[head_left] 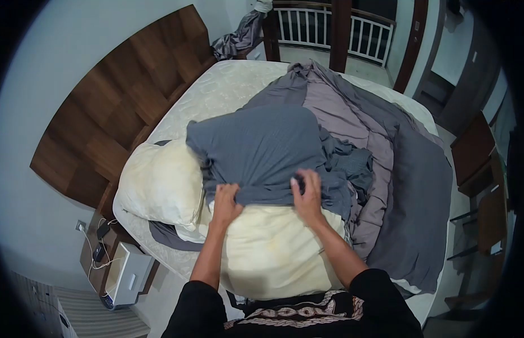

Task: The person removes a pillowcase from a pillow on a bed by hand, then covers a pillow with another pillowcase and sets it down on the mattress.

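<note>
A cream pillow (pixel 273 253) with faint yellowish stains lies nearest to me, its far part inside a grey-blue pillowcase (pixel 256 138). The case's edge is bunched across the pillow's middle. My left hand (pixel 227 204) is closed on that bunched edge at its left side. Farther right, my right hand (pixel 308 194) has its fingers curled at the case, with a dark fold showing between thumb and fingers. Its fingertips are slightly blurred.
A second cream pillow (pixel 160 183) rests left, by the wooden headboard (pixel 126 96). A grey comforter (pixel 417 191) is heaped on the mattress (pixel 217 93) at right. The nightstand's drawer (pixel 129 273) stands out at lower left, near cables. A wooden chair (pixel 490 225) is at far right.
</note>
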A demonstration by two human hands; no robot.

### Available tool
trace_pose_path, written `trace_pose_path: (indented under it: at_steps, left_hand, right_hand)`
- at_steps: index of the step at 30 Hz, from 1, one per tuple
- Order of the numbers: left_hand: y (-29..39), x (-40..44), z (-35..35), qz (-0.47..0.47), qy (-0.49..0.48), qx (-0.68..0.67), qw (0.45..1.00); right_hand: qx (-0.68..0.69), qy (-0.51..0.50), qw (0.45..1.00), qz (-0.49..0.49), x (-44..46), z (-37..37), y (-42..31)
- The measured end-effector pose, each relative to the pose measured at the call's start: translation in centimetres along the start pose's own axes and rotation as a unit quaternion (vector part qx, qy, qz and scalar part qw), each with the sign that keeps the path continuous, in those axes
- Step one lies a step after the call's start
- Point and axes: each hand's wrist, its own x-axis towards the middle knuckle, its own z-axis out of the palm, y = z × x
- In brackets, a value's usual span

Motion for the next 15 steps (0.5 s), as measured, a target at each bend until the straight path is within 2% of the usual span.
trace_pose_path:
  at_steps: [2,3,4,6,7,10,13,14,15]
  left_hand:
    - [1.9,-1.9,-1.1,-0.005,-0.031,-0.014,0.999]
    - [2.5,-2.7,-1.2,-0.014,-0.035,-0.017,0.999]
    - [2.9,-3.5,-1.5,-0.016,-0.033,-0.012,0.999]
    - [3.9,-4.6,-2.1,-0.044,-0.050,-0.016,0.998]
    - [4.3,-5.0,-2.4,-0.037,-0.037,-0.023,0.998]
    - [3.6,-6.3,-2.2,-0.055,-0.035,-0.014,0.998]
    - [3.8,-5.8,-2.9,-0.034,-0.023,0.002,0.999]
    - [4.3,-5.3,-4.1,-0.028,-0.076,0.004,0.997]
    - [4.9,-4.2,-5.6,-0.021,-0.077,-0.002,0.997]
  right_hand:
    - [-0.152,0.063,0.986,-0.002,2.9,-0.1,0.3]
    - [-0.164,0.108,0.980,0.000,4.3,0.1,0.4]
    - [-0.159,0.108,0.981,-0.001,4.7,0.3,1.5]
    - [-0.069,-0.056,0.991,0.103,5.3,0.9,3.5]
    - [-0.073,-0.070,0.989,0.106,4.9,1.0,3.5]
    - [-0.049,-0.054,0.996,0.045,3.8,0.0,2.7]
    - [-0.033,-0.041,0.998,0.039,2.2,-2.4,0.4]
    - [-0.037,-0.036,0.998,0.039,1.7,-2.8,0.0]
    - [-0.013,-0.025,0.999,0.029,1.2,-3.3,-0.4]
